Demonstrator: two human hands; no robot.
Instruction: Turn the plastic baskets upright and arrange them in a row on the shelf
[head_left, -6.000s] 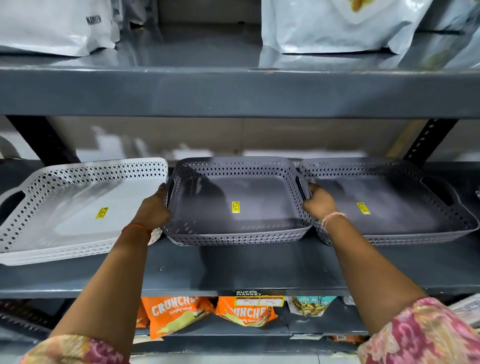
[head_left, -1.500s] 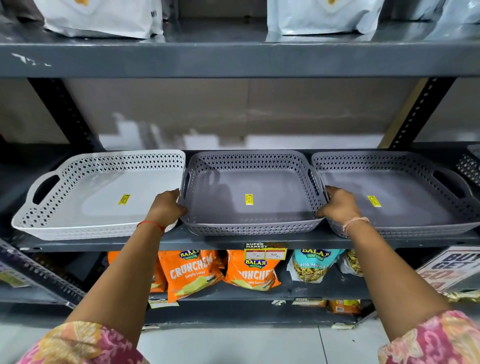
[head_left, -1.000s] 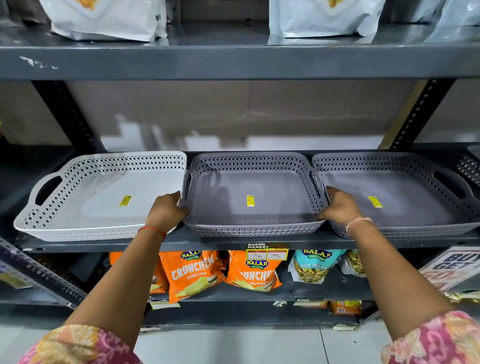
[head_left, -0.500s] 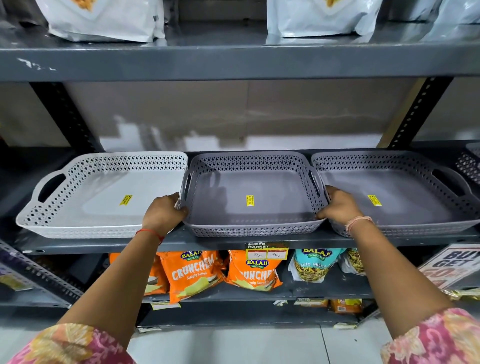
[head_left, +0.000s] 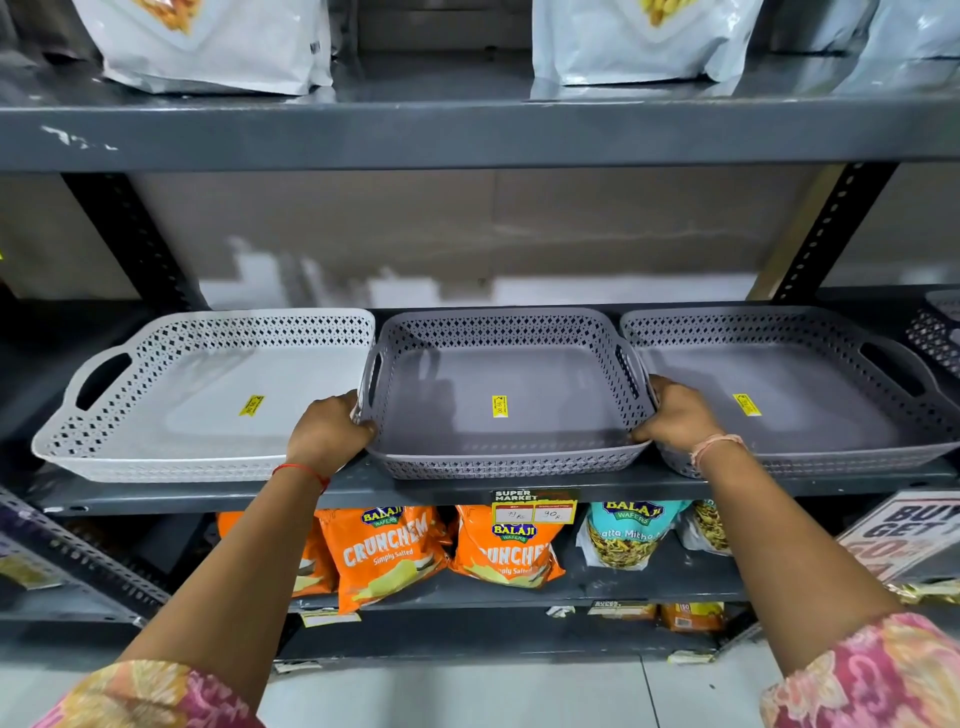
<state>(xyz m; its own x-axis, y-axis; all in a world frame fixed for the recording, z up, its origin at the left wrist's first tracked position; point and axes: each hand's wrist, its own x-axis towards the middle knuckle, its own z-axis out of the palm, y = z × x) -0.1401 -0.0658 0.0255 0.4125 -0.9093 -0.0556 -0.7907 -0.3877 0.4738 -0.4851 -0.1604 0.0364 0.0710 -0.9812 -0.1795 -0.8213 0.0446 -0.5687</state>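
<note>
Orange crisp packets below (a teal packet beside them), white bags above

Both arms reached forward and upward, elbows nearly straight, patterned sleeves at the upper arms. The left hand curled its fingers closed over a basket edge, a red thread at the wrist. The right hand gripped likewise, a pale thread at its wrist.

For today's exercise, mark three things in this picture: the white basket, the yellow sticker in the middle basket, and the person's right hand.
white basket (head_left: 208, 332): head view, on its perforated back wall.
yellow sticker (head_left: 500, 406): head view, at the sticker's centre.
right hand (head_left: 675, 415): head view, on the back of the hand.
</note>
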